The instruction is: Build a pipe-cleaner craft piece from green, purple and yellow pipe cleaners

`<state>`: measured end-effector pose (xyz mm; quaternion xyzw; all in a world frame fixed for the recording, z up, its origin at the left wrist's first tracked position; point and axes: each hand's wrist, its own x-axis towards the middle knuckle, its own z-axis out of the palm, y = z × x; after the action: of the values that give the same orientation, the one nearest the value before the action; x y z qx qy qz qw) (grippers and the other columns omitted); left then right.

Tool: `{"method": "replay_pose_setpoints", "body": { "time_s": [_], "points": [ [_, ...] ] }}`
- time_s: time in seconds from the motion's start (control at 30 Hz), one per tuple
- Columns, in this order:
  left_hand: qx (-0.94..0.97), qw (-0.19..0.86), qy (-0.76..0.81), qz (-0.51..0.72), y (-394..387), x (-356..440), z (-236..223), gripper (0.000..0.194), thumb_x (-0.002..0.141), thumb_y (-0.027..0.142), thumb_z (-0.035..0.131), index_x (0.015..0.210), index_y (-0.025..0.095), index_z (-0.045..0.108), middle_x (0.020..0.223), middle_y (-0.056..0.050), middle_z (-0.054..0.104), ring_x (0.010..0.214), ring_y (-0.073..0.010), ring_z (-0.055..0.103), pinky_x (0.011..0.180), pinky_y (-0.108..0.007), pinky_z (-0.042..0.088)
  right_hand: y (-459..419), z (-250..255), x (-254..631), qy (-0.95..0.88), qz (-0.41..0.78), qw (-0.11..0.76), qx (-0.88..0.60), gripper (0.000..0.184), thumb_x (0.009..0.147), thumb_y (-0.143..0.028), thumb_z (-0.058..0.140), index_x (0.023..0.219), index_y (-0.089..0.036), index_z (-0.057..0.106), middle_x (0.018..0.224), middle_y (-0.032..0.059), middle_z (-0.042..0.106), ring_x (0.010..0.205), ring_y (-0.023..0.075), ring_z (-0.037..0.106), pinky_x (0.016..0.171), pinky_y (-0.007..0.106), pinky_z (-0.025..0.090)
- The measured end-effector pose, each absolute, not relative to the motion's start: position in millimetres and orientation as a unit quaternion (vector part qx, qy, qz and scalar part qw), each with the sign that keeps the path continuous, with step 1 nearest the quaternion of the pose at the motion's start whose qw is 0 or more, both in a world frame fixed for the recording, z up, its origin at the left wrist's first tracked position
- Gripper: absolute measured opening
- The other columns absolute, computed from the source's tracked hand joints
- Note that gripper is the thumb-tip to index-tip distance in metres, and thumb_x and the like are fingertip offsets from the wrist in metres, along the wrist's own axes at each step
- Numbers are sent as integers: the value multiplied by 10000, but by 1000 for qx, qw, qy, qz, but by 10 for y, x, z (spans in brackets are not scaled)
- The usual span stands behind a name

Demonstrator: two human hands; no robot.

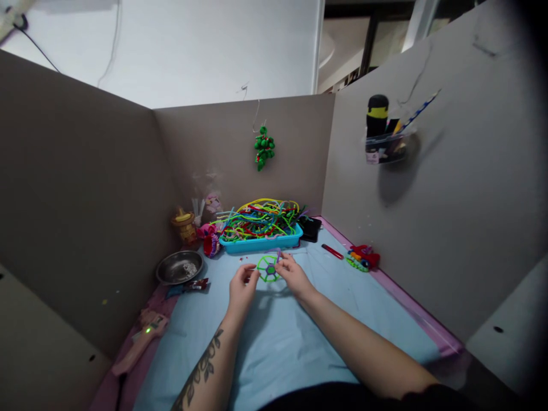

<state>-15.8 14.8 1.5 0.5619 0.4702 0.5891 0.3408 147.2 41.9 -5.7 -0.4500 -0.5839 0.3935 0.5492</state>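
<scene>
A small wheel (270,269) with a bright green rim, purple spokes and a green middle is held above the blue cloth; it looks bent from pipe cleaners. My left hand (244,283) pinches its left edge between thumb and fingers. On the other side my right hand (293,274) is closed on the right edge, its fingertips hiding part of the rim. A purple strand (279,254) sticks up by the right fingertips. Behind the hands stands a blue tray (261,246) heaped with many-coloured pipe cleaners (261,220).
To the left are a metal bowl (180,268) with small pale bits and a pink glue gun (143,339) with a green light. A red pen-like tool (333,251) and a colourful pipe-cleaner piece (363,258) lie right. Grey panels (244,148) enclose the table; a green ornament (264,148) hangs behind.
</scene>
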Motion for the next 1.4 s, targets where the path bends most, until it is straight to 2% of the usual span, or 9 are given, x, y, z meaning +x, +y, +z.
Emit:
{"method": "replay_pose_setpoints", "body": {
  "time_s": [0.1, 0.23, 0.4, 0.6, 0.7, 0.83, 0.97, 1.2, 1.4],
  "points": [
    [587, 357, 461, 562, 86, -84, 29, 364, 700, 317, 644, 1028, 172, 584, 811, -56, 676, 765, -184, 626, 671, -269, 449, 408, -82, 1439, -573, 403, 566, -434, 377, 691, -538, 606, 589, -176, 570, 1186, 93, 496, 1183, 268, 408, 1011, 402, 244],
    [575, 386, 459, 556, 64, -9, 29, 389, 645, 272, 685, 1014, 173, 614, 846, -68, 679, 811, -201, 625, 699, -284, 458, 374, -108, 1372, -563, 419, 574, -421, 347, 681, -506, 628, 590, -176, 576, 1123, 83, 509, 1115, 248, 463, 987, 370, 286],
    [587, 347, 459, 569, 91, -3, -10, 392, 636, 242, 690, 1011, 160, 612, 906, -79, 665, 810, -188, 607, 766, -306, 450, 320, -106, 1306, -565, 418, 571, -424, 310, 693, -466, 627, 582, -180, 588, 1011, 67, 538, 1061, 235, 484, 956, 353, 317],
    [594, 289, 482, 576, 31, 20, 3, 508, 654, 248, 669, 1136, 197, 518, 882, -45, 639, 826, -181, 600, 767, -296, 437, 294, -87, 1295, -569, 409, 575, -422, 298, 686, -449, 635, 577, -173, 611, 991, 66, 533, 1044, 234, 488, 953, 348, 318],
    [584, 311, 488, 569, 8, 25, 31, 546, 640, 238, 675, 1149, 198, 483, 803, -23, 633, 790, -181, 604, 740, -288, 434, 293, -84, 1296, -571, 410, 574, -420, 297, 691, -448, 626, 584, -172, 607, 1038, 71, 523, 1040, 232, 500, 959, 347, 315],
    [580, 344, 483, 558, 21, -11, 42, 542, 588, 217, 708, 1091, 192, 508, 666, 24, 588, 665, -156, 580, 666, -257, 421, 298, -89, 1300, -573, 414, 569, -420, 297, 691, -440, 621, 564, -176, 569, 1051, 69, 507, 1024, 226, 510, 931, 340, 347],
    [577, 364, 472, 559, 47, -39, 29, 551, 567, 206, 722, 1081, 188, 525, 658, 23, 590, 654, -151, 577, 650, -247, 422, 305, -107, 1304, -576, 409, 566, -425, 276, 692, -418, 619, 570, -176, 568, 1028, 69, 502, 1006, 225, 510, 923, 347, 350],
    [542, 410, 449, 580, 60, -28, 52, 465, 592, 240, 722, 1031, 173, 583, 822, -46, 661, 750, -167, 612, 713, -271, 458, 298, -122, 1292, -569, 382, 573, -450, 250, 695, -410, 626, 593, -183, 610, 973, 57, 518, 986, 214, 503, 904, 336, 363],
    [573, 379, 455, 567, 79, -58, 51, 290, 606, 250, 713, 884, 167, 699, 899, -70, 699, 845, -209, 613, 810, -323, 449, 271, -105, 1289, -575, 374, 568, -455, 278, 706, -422, 617, 571, -178, 616, 881, 49, 537, 926, 209, 521, 886, 340, 367]
  ]
}}
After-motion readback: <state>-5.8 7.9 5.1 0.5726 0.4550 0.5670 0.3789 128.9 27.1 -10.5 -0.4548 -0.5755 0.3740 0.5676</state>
